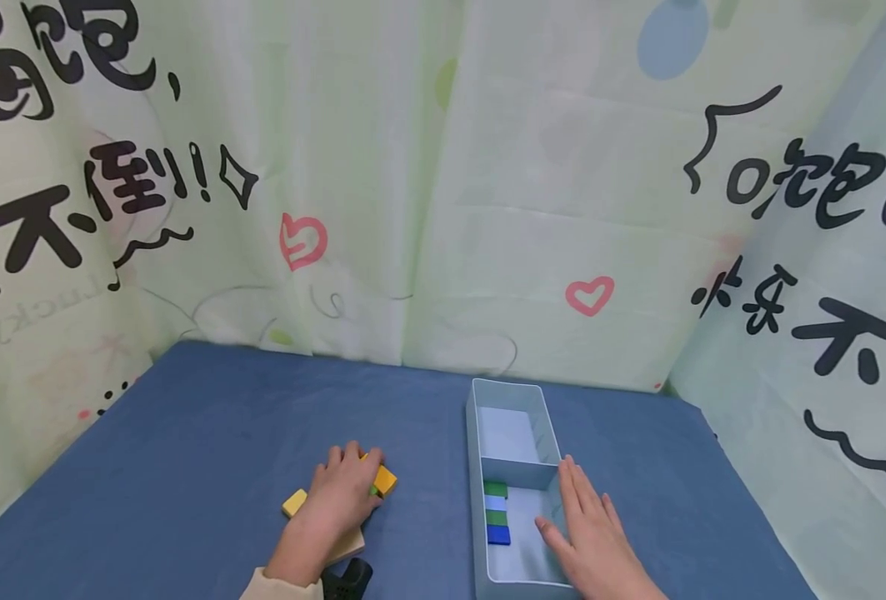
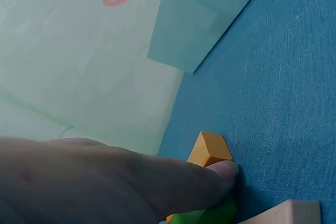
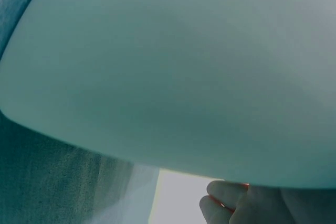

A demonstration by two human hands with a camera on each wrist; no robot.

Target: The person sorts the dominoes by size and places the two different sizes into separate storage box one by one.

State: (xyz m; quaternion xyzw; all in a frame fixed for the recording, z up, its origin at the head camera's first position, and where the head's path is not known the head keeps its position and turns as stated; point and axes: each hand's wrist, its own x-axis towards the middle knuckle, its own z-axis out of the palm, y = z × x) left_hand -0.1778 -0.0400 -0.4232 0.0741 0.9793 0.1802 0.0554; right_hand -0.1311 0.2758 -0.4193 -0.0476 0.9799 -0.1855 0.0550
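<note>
My left hand (image 1: pixel 343 492) reaches down over a small group of blocks left of the tray, fingers bent and thumb at the near side. Between them is an orange block (image 1: pixel 385 480); in the left wrist view the thumb lies against this orange block (image 2: pixel 211 149), above a green block (image 2: pixel 215 212). Partly hidden by the hand are a yellow block (image 1: pixel 294 502) and a pale wooden block (image 1: pixel 348 544). My right hand (image 1: pixel 596 533), fingers straight, lies along the right rim of the light blue tray (image 1: pixel 519 472) and holds no block.
Inside the tray's near compartment, green and blue blocks (image 1: pixel 498 515) line the left wall; a divider separates the far compartment. A dark device (image 1: pixel 348 579) sits by the left wrist. Blue cloth (image 1: pixel 247 433) covers the table, with printed curtains (image 1: pixel 367 183) behind and at both sides.
</note>
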